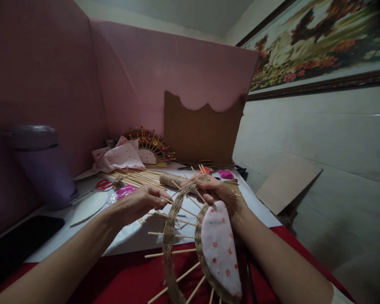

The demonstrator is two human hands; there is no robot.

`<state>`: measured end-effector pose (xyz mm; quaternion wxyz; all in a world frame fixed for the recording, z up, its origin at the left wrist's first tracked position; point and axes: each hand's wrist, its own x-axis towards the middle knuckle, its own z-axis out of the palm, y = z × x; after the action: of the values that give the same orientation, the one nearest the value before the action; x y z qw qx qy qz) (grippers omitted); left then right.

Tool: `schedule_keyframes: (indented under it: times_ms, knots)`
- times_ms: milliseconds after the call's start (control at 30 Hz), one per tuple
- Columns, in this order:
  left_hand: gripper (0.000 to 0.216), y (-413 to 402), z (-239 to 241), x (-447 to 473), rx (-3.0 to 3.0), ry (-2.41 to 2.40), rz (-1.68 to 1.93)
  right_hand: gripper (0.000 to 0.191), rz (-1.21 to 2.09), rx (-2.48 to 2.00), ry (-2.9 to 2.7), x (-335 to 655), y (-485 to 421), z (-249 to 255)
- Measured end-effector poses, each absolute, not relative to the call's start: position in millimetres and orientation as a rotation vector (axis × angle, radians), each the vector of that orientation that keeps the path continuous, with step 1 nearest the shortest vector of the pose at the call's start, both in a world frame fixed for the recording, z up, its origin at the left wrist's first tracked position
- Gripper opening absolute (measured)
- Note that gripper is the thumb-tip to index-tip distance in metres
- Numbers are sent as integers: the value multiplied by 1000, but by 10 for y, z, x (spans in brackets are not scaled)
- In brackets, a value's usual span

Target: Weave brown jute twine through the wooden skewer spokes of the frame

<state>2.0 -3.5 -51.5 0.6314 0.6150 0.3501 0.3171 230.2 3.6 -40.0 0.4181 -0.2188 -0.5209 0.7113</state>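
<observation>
I hold a half-made fan-shaped piece (190,245) upright on edge: thin wooden sticks radiate from a floral-cloth centre (220,249), with two arcs of jute twine woven across them. My right hand (221,194) is closed on its top edge, fingers wrapped over the twine arc and sticks. My left hand (139,202) pinches the tip of one stick on the left side of the piece. A spool of jute twine (171,179) lies just behind both hands.
A pile of loose sticks (136,177), red scissors (103,184), pink floral cloth (118,156) and a finished beaded fan (152,145) lie on the white table (82,236). A purple tumbler (41,164) and a black phone (19,245) are at left. Cardboard stands behind.
</observation>
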Motion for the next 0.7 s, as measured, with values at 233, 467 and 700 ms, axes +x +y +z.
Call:
schedule_keyframes:
  times_ms: [233,467,700]
  knots:
    - [15,-50,-476,42,1589,936,714,20,1711,-567,-1421,2336,81,-396]
    - [18,-75,-310,-23,1683,963,721,15,1656,-643,-1409,2380,160,-404]
    - [21,-87,-307,-28,1912,987,756,13,1660,-698,-1415,2397,202,-441]
